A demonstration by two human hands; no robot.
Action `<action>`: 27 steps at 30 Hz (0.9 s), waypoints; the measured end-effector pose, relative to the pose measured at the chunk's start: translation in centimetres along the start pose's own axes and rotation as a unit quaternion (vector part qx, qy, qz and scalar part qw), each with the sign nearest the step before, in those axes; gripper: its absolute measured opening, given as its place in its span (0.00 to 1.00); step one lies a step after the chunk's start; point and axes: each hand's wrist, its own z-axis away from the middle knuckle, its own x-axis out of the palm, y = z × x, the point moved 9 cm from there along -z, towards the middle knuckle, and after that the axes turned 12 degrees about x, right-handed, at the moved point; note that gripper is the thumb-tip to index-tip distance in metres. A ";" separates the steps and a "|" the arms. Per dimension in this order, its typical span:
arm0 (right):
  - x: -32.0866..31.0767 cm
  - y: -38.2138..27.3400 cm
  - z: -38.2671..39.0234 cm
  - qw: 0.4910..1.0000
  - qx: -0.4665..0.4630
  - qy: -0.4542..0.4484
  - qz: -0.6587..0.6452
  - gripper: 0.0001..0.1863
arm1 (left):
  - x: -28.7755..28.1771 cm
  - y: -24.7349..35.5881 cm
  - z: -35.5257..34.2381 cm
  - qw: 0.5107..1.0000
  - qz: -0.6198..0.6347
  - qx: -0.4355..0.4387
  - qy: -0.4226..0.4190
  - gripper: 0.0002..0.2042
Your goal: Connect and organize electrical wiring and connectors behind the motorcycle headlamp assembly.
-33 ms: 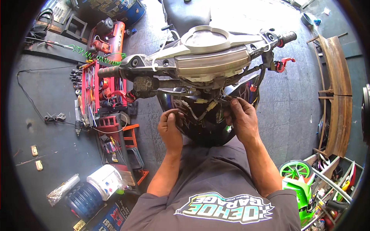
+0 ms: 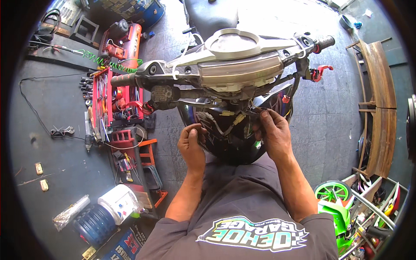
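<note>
In front of me is a motorbike's handlebar assembly with a headlight unit (image 2: 240, 70) and a round grey instrument frame (image 2: 232, 42). Wiring hangs below it, with pale plug connectors (image 2: 238, 119) above the glossy black front body (image 2: 234, 151). My right hand (image 2: 275, 133) is closed, thumb and forefinger pinching what looks like a thin dark wire right of the connectors. Lower left of the wiring, my left hand (image 2: 192, 143) is closed with its fingers curled and thumb pressed in; whatever they hold, if anything, is hidden. The left brake lever (image 2: 138, 106) and right lever (image 2: 321, 73) are red.
On the left stand a red tool rack (image 2: 104, 97), a red air compressor (image 2: 132, 45) and an orange-legged stand (image 2: 150, 162). A blue water jug (image 2: 94, 224) lies lower left. At right are a wooden bench (image 2: 378, 78) and a green wheel (image 2: 333, 190) among parts.
</note>
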 end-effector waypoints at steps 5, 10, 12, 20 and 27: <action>0.4 -0.5 -0.3 1.000 -0.010 -0.003 0.027 0.18 | 2.2 3.0 2.0 0.975 -0.169 0.118 -0.080 0.07; 0.2 -0.4 0.3 1.000 0.009 0.012 0.009 0.16 | 6.9 6.9 5.5 0.878 -0.256 0.345 -0.210 0.13; 0.3 0.1 0.1 1.000 0.006 0.000 0.015 0.16 | 7.3 7.7 5.0 0.864 -0.311 0.358 -0.170 0.12; 0.0 1.2 0.5 0.999 0.023 0.005 0.025 0.18 | 10.1 5.0 1.2 0.933 -0.276 0.084 -0.213 0.10; -0.3 1.6 -0.1 0.991 0.018 0.073 0.112 0.15 | 11.4 1.6 2.4 0.937 -0.206 -0.062 -0.277 0.10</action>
